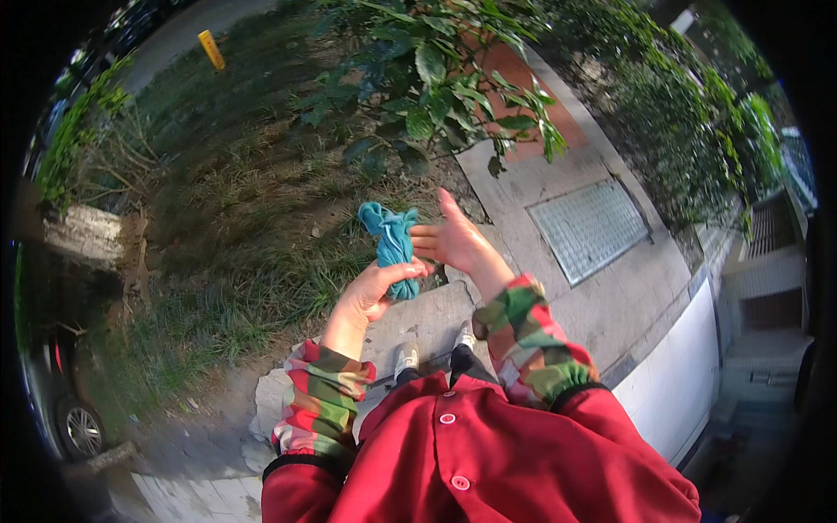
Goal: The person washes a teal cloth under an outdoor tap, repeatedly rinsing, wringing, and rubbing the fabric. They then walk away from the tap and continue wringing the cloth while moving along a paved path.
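Note:
A teal cloth (395, 243), bunched and twisted into a short bundle, stands up out of my left hand (374, 286). My left fingers and thumb are closed around its lower part, and a pale strand runs along its upper folds. Just to the right, my right hand (456, 240) is spread with the thumb pointing up. Its fingertips reach the side of the cloth; whether they touch it or pass behind it, I cannot tell. Patterned sleeve covers (330, 395) in red, green and tan cover both of my forearms.
A leafy shrub (431, 85) hangs over the far ground. Grass (261, 274) covers the left side, with a yellow marker post (211, 50) farther off. On the right, a metal cover plate (590, 229) is set in the concrete paving (628, 320). A parked car (59, 405) stands at far left.

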Demonstrator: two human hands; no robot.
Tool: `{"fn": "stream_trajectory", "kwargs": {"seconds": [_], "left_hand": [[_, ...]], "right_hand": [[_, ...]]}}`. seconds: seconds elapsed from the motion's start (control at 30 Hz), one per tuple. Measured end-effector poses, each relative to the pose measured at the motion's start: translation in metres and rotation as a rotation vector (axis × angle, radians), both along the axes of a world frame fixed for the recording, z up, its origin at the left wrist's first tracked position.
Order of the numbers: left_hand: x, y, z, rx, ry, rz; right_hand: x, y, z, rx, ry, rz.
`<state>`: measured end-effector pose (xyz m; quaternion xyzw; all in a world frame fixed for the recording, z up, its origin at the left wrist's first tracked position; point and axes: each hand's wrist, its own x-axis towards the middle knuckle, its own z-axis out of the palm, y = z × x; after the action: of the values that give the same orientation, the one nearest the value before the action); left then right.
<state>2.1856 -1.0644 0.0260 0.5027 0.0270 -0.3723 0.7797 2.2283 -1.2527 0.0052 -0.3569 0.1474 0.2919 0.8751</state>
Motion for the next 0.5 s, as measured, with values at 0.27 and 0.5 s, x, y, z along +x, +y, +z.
{"fn": "stream_trajectory", "kwargs": {"seconds": [0.27,0.5], "left_hand": [[0.002,-0.137,0.057,-1.522,0.489,0.369],[0.015,-0.182,0.062,-1.482,0.695,-0.158]], "right_hand": [[-0.016,-0.006,-0.012,0.810,-0.101,-0.232],[0.056,-0.097,0.071,1.132,-0.424,0.141]]}}
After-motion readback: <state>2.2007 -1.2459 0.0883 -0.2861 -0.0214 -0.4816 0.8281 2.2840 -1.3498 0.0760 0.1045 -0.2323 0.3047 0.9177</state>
